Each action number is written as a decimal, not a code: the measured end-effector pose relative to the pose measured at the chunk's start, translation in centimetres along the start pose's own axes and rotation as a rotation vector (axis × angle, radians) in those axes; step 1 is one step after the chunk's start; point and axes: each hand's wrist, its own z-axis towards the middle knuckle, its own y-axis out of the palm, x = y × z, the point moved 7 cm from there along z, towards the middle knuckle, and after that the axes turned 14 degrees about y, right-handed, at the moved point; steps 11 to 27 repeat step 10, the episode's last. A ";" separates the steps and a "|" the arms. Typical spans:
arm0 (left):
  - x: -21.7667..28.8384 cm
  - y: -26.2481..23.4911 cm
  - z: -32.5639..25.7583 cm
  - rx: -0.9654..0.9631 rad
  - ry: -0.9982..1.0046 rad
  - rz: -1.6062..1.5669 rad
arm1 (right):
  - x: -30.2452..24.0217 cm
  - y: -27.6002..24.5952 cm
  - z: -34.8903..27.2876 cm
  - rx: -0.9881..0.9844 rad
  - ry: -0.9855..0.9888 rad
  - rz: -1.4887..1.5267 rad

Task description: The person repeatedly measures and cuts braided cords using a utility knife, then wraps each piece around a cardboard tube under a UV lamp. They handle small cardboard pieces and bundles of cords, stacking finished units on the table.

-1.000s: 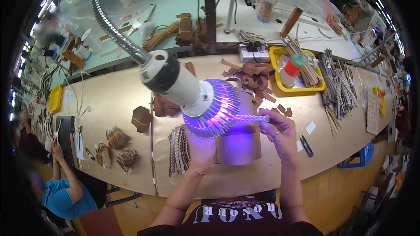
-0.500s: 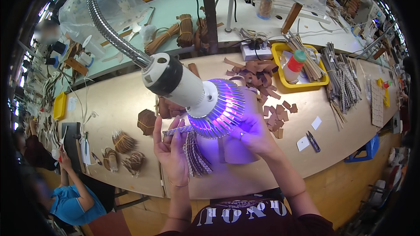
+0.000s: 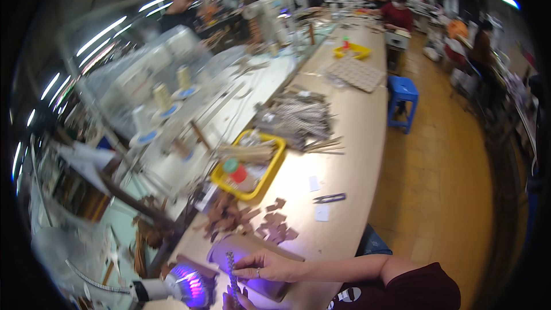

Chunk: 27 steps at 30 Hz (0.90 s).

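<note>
A narrow grey braided strap (image 3: 231,268) stands nearly upright at the bottom of the view. My right hand (image 3: 268,265), a ring on one finger, pinches it from the right. Lower down, my left hand (image 3: 240,300) is closed around the strap's lower part; the frame's bottom edge cuts off the rest of that hand. Just behind lies a smooth rounded form (image 3: 275,291), tinted purple by the light. The lit lamp head (image 3: 194,287) glows violet left of my hands.
Brown leather scraps (image 3: 229,212) lie beyond the form. A yellow tray (image 3: 276,163) holds strips and a red-and-white bottle with a green cap (image 3: 238,173). Farther off are braided strips (image 3: 304,116), thread snips (image 3: 330,198) and a blue stool (image 3: 403,100). Several people work in the background.
My view has swung right and up, so the lamp and my hands now appear at the bottom. My right hand has come from beside the lamp onto the braided strap.
</note>
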 end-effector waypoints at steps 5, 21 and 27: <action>0.2 6.9 -3.7 -0.195 0.188 -0.124 | -3.1 -6.0 -6.7 0.212 -0.333 0.026; 0.5 16.1 -7.3 -0.529 0.464 -0.085 | -5.5 -18.4 -16.7 0.292 -0.311 0.331; 0.5 16.1 -7.3 -0.529 0.464 -0.085 | -5.5 -18.4 -16.7 0.292 -0.311 0.331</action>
